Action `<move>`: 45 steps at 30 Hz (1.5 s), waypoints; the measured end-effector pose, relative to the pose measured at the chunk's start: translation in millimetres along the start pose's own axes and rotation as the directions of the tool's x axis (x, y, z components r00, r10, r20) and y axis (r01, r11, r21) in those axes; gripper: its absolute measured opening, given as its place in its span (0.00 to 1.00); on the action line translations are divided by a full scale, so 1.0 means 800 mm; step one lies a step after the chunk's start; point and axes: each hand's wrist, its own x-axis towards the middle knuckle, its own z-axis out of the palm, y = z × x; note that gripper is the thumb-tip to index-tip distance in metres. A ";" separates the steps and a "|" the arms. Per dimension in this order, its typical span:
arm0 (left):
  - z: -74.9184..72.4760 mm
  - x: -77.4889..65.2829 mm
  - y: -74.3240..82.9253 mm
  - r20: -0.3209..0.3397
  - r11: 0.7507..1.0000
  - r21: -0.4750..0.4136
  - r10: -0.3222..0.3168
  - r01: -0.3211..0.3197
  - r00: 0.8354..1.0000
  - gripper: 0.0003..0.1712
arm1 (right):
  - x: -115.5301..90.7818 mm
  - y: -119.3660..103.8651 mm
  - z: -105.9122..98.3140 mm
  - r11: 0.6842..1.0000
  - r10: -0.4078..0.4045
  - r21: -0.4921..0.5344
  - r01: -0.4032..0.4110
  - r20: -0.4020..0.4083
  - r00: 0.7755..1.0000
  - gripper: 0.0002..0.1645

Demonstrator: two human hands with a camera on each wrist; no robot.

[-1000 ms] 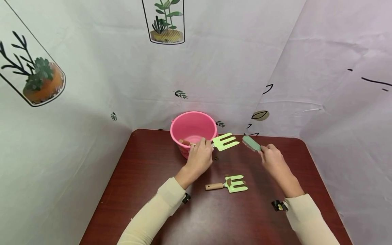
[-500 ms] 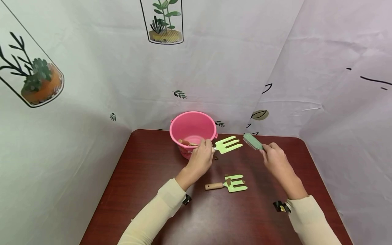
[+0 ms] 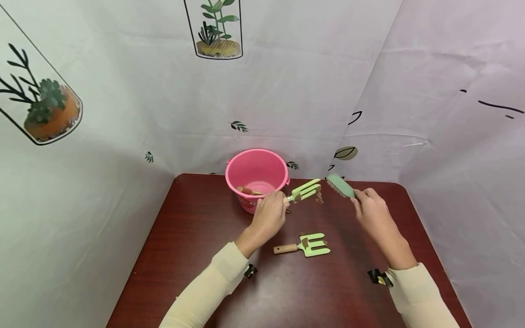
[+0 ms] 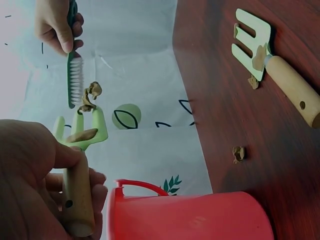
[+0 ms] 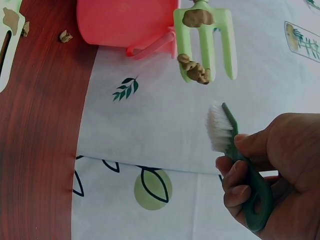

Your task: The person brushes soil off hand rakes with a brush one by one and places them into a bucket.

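My left hand [image 3: 269, 213] grips the wooden handle of a light green garden hand fork [image 4: 75, 187], held up in front of the bucket. Brown clay-like clumps [image 5: 194, 68] cling to its tines, with another patch near the tine base. My right hand [image 3: 372, 214] holds a green scrub brush [image 5: 250, 185] by its looped handle; the white bristles [image 5: 218, 129] face the fork, a small gap away from the tines. On the table lies a second green hand fork [image 3: 304, 245] with a wooden handle and brown patches on its head.
The pink bucket [image 3: 257, 157] stands at the back of the dark red table [image 3: 197, 255], close to the patterned cloth wall [image 3: 287, 91]. Inside it a wooden-handled tool [image 3: 246, 190] leans. A small brown crumb [image 4: 239, 154] lies on the table near the bucket.
The held fork has turned, so its tines now stand more edge-on and the brown clumps show. The brush has moved slightly up and away to the right. The fork on the table stays put.
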 end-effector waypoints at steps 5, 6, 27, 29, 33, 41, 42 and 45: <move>0.002 0.000 0.002 -0.011 0.998 0.064 0.001 0.000 1.000 0.11 | 0.000 -0.001 -0.001 0.999 -0.037 -0.001 0.037 -0.044 0.998 0.14; 0.002 0.000 0.002 -0.016 0.997 0.072 0.006 -0.005 1.000 0.11 | 0.000 -0.001 -0.001 0.999 -0.043 0.001 0.044 -0.050 0.998 0.14; 0.002 0.014 -0.003 0.055 1.000 -0.002 0.018 -0.018 0.998 0.10 | 0.006 -0.033 0.014 0.989 -0.140 0.041 0.142 -0.057 0.989 0.16; 0.002 0.015 -0.004 0.044 0.998 0.054 0.030 -0.032 0.999 0.10 | 0.006 -0.037 0.018 0.988 -0.147 0.049 0.149 -0.044 0.988 0.16; 0.003 0.017 -0.004 0.016 0.987 0.155 0.039 -0.041 0.999 0.11 | 0.004 -0.044 0.026 0.985 -0.159 0.063 0.159 -0.018 0.987 0.17; 0.006 0.022 -0.001 -0.034 0.979 0.205 0.024 -0.016 0.999 0.10 | -0.001 -0.060 0.038 0.988 -0.127 0.094 0.123 0.039 0.991 0.19; 0.007 0.023 -0.001 -0.040 0.978 0.209 0.023 -0.014 0.999 0.10 | -0.001 -0.063 0.039 0.988 -0.124 0.096 0.119 0.043 0.991 0.19; 0.008 0.024 0.001 -0.059 0.974 0.226 0.024 -0.010 0.998 0.10 | -0.004 -0.071 0.045 0.989 -0.115 0.096 0.111 0.041 0.993 0.19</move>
